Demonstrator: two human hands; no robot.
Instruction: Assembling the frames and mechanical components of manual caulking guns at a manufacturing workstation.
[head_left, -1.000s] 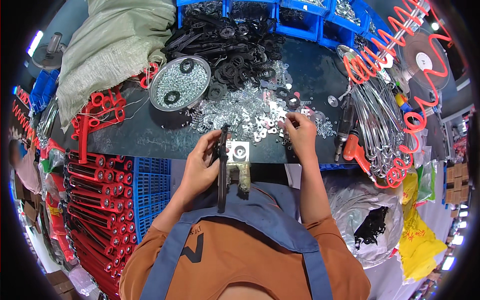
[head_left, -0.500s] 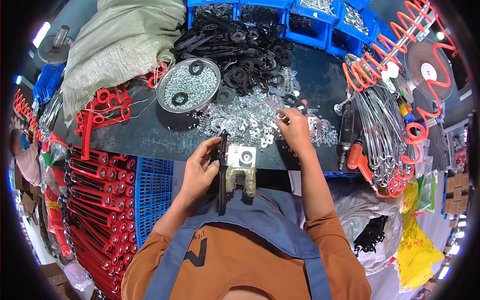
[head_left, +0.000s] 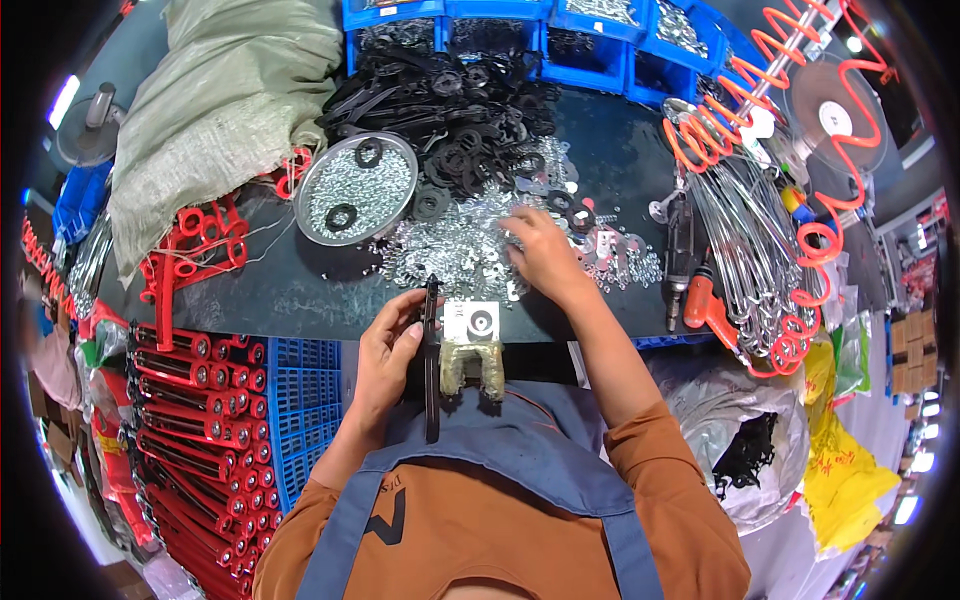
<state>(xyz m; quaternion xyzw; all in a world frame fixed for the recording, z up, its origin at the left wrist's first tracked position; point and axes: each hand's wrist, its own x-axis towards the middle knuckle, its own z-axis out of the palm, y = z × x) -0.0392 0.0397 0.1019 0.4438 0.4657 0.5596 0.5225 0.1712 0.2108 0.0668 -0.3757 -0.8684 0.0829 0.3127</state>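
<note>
Black flat bar point(head_left: 431, 360) stands on edge at the near edge of the desk point(head_left: 280, 290), gripped by the closed left hand point(head_left: 385, 355), just beside a small metal fixture point(head_left: 471, 345) with a square plate and round washer on top. Right hand point(head_left: 540, 250) lies with fingers curled over the heap of silver washers point(head_left: 450, 250); whether it holds one cannot be told. Left of the desk, blue crates point(head_left: 300, 400) and red-handled tools point(head_left: 190, 420). Right, a yellow bag point(head_left: 840, 450) and hanging wire hooks point(head_left: 750, 240). Farther back: round tray of washers point(head_left: 355, 188), black parts point(head_left: 450, 100), grey sack point(head_left: 210, 120), blue bins point(head_left: 560, 25).
</note>
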